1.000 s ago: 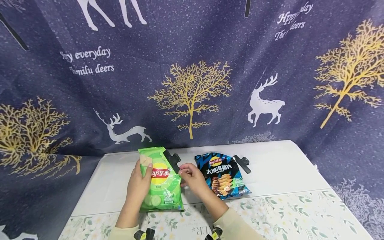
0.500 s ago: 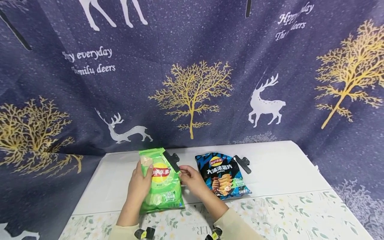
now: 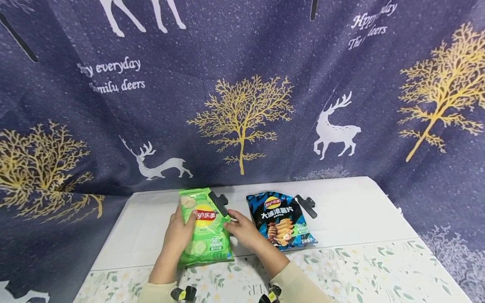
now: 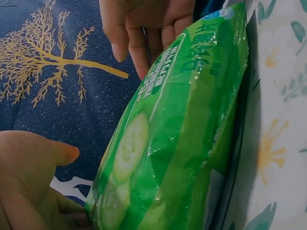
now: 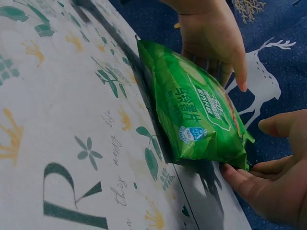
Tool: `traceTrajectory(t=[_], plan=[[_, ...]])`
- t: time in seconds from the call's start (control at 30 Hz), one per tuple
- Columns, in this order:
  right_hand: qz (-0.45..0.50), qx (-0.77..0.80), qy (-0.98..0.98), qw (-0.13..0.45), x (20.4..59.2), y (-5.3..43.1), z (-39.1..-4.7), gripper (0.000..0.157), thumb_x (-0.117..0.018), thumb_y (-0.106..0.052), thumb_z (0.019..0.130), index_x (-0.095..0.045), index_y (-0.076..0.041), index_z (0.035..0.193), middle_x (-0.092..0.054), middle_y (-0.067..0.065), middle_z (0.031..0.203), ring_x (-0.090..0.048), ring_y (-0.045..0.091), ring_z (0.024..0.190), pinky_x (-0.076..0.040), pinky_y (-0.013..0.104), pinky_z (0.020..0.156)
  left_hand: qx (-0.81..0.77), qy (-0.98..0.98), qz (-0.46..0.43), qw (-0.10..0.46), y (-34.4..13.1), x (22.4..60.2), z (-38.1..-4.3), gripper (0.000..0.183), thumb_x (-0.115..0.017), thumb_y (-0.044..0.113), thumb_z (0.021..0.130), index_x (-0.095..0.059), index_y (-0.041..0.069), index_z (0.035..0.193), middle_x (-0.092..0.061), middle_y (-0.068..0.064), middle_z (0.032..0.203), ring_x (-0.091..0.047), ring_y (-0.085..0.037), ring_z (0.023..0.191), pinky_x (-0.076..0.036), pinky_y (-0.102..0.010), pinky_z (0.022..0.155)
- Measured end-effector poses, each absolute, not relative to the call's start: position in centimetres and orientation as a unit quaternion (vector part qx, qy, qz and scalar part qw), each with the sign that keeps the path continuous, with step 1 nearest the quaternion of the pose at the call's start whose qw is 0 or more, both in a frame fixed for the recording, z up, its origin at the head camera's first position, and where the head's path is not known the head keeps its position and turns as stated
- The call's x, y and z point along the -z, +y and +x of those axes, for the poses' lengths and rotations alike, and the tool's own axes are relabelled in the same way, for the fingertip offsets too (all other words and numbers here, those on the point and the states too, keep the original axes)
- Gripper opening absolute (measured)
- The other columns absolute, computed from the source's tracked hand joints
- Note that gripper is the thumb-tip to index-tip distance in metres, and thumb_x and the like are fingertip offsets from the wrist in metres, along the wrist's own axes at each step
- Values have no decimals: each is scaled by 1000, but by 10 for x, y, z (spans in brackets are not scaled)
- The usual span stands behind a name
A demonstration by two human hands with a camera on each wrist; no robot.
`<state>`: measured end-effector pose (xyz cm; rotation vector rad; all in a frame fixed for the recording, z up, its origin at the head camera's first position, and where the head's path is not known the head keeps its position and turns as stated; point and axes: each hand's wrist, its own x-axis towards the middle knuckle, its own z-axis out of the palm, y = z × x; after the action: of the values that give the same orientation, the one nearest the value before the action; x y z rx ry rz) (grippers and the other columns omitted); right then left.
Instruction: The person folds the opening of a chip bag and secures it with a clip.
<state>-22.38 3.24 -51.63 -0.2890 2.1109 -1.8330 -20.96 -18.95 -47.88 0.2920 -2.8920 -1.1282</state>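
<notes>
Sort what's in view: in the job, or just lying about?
In the job:
green chip bag
black clip on its upper right corner
left hand
right hand

Probably just lying about, untouched:
blue-black chip bag
second clip, on that bag

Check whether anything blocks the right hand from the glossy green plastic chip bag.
Nothing visible does: the right hand is at the side edge of the green bag, just below the long black plastic clip.

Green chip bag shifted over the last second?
Yes, slightly right: in the head view, the green chip bag has its top-left corner further along beneath the lying white deer printed on the backdrop.
</notes>
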Motion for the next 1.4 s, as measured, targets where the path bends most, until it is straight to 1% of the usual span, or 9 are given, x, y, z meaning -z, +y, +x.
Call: traceTrajectory(t=[0.1,0.17,0.43,0.57,0.73,0.9,1.13,1.4], plan=[[-99,633,748,174,517,33,-224,65,-61,-28,101,-36,-7,157,-52,27,147,-43,43,143,-41,59,113,357,-930,91,12,-189,481,-211,79,-41,44,106,-6,-1,161,-39,-41,145,-45,-59,132,-37,-69,109],[-101,631,748,176,516,33,-223,65,-60,-28,101,-34,-6,157,-51,27,148,-43,43,143,-40,60,114,354,-931,90,9,-189,483,-212,79,-42,42,106,-6,-1,161,-38,-41,146,-45,-59,132,-38,-68,109],[-106,624,753,181,514,34,-220,68,-59,-29,102,-30,-6,159,-47,28,151,-45,42,143,-39,60,114,346,-935,78,9,-189,489,-213,82,-52,35,102,-9,-5,160,-35,-42,150,-43,-58,134,-36,-67,111],[-114,617,757,181,514,34,-220,68,-58,-28,102,-29,-3,159,-43,30,153,-45,43,142,-41,59,113,344,-936,76,6,-188,491,-212,83,-54,36,101,-13,-9,158,-33,-42,150,-43,-59,135,-36,-67,112],[-130,607,763,182,517,33,-221,66,-55,-27,104,-28,1,158,-43,30,153,-46,42,141,-43,55,113,333,-940,72,3,-186,490,-211,83,-57,34,101,-16,-13,156,-30,-44,150,-41,-60,135,-36,-67,112],[-139,597,769,182,519,33,-222,65,-55,-27,104,-29,3,157,-37,28,157,-45,42,142,-45,53,112,319,-945,67,-1,-186,492,-212,82,-56,34,101,-17,-14,155,-31,-44,150,-40,-59,136,-36,-65,112],[-149,583,779,178,518,33,-220,65,-56,-26,104,-31,5,155,-38,27,155,-49,42,138,-48,53,108,311,-948,64,0,-186,494,-212,79,-55,31,101,-20,-16,153,-36,-45,147,-42,-59,134,-37,-66,111],[-151,580,779,184,518,34,-219,63,-54,-24,105,-32,6,155,-28,27,162,-44,45,141,-45,55,110,316,-946,70,-8,-186,494,-211,78,-53,32,102,-20,-14,154,-33,-43,150,-39,-58,137,-37,-65,112]])
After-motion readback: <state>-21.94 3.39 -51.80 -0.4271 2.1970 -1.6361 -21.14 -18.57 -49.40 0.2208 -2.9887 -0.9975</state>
